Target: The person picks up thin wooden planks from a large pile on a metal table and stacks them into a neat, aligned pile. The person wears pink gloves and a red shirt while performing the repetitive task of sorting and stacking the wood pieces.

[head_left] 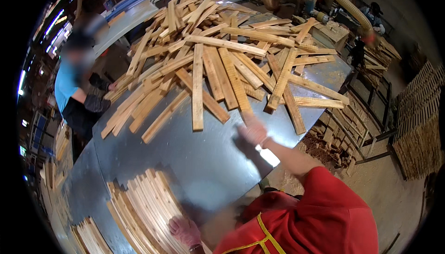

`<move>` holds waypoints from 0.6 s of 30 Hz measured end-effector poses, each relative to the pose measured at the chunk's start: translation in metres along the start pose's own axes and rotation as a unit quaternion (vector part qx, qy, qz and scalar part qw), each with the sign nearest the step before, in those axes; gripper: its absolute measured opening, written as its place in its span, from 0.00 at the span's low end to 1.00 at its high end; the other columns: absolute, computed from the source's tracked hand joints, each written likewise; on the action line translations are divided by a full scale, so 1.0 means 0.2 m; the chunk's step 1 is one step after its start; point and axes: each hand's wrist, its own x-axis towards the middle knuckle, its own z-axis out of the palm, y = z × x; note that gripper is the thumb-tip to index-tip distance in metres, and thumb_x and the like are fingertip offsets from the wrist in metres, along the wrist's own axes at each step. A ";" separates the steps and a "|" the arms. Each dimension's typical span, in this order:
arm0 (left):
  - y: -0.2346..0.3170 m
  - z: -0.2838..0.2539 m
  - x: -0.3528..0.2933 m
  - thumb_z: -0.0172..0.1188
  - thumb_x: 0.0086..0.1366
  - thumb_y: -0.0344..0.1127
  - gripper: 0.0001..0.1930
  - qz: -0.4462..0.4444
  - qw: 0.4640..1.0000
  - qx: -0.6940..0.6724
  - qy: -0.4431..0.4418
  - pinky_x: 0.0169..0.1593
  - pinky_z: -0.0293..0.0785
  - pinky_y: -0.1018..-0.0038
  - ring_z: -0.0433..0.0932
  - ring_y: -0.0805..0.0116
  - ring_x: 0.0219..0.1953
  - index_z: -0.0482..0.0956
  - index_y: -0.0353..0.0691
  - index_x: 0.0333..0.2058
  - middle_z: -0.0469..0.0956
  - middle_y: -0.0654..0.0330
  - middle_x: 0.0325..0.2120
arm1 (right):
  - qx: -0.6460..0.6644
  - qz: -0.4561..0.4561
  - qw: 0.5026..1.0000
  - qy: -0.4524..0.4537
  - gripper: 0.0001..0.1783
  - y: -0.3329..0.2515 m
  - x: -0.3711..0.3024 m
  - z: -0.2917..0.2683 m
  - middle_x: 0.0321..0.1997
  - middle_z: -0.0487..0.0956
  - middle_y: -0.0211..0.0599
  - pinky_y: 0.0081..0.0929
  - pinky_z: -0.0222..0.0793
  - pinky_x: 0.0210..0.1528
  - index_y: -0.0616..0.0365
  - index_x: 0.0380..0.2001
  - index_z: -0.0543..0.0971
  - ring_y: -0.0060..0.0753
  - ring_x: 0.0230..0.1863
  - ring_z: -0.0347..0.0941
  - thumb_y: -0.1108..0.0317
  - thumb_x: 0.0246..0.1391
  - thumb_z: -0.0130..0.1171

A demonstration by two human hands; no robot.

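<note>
My right hand (pixel 253 130), in a pale pinkish glove and blurred by motion, is closed around the near end of a wooden slat (pixel 235 82). The slat's far part still lies on the heap of loose slats (pixel 204 41) that covers the back of the metal table (pixel 208 161). At the lower edge, my left hand (pixel 185 232) in a pink glove rests with fingers spread on a row of slats (pixel 155 203) lined up side by side. It holds none of them.
Another person (pixel 76 82) in a light blue top and dark gloves stands at the table's left, hands by the heap. A second bundle of slats (pixel 90 235) lies lower left. Past the right edge are scrap wood (pixel 340 136) and a tall slat stack (pixel 419 119).
</note>
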 end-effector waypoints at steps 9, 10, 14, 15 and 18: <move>0.11 -0.03 0.07 0.65 0.67 0.50 0.28 -0.008 0.999 0.048 0.012 0.62 0.76 0.51 0.77 0.44 0.60 0.78 0.33 0.55 0.80 0.43 0.54 | -0.072 0.321 0.935 0.131 0.42 0.78 0.92 -0.65 0.51 0.84 0.62 0.47 0.76 0.59 0.65 0.61 0.75 0.62 0.55 0.82 0.52 0.46 0.71; 0.11 -0.05 0.05 0.68 0.61 0.46 0.28 -0.038 0.998 0.036 0.027 0.64 0.73 0.50 0.74 0.41 0.61 0.77 0.33 0.55 0.77 0.43 0.54 | -0.045 0.346 0.933 0.089 0.43 0.75 0.92 -0.61 0.50 0.84 0.60 0.46 0.77 0.57 0.64 0.62 0.74 0.60 0.53 0.83 0.53 0.44 0.71; 0.22 -0.16 0.13 0.73 0.55 0.43 0.34 -0.136 0.985 0.029 -0.099 0.68 0.69 0.52 0.69 0.38 0.66 0.75 0.32 0.58 0.74 0.42 0.60 | 0.316 0.311 0.895 0.052 0.36 0.84 0.81 -0.60 0.38 0.82 0.42 0.41 0.79 0.42 0.63 0.63 0.70 0.42 0.41 0.81 0.68 0.48 0.65; 0.31 -0.21 0.21 0.73 0.55 0.43 0.36 -0.157 0.975 0.022 -0.154 0.69 0.69 0.54 0.68 0.39 0.68 0.75 0.32 0.60 0.74 0.42 0.62 | 0.440 0.263 0.857 0.062 0.34 0.94 0.76 -0.60 0.35 0.80 0.37 0.40 0.78 0.38 0.62 0.62 0.69 0.38 0.39 0.79 0.71 0.50 0.63; 0.49 -0.13 0.21 0.75 0.57 0.46 0.41 -0.070 0.975 -0.103 -0.183 0.71 0.69 0.56 0.71 0.44 0.68 0.72 0.34 0.66 0.71 0.44 0.67 | 0.492 0.245 0.835 0.005 0.22 0.93 0.38 -0.46 0.42 0.78 0.34 0.34 0.78 0.42 0.56 0.55 0.74 0.34 0.39 0.78 0.70 0.56 0.60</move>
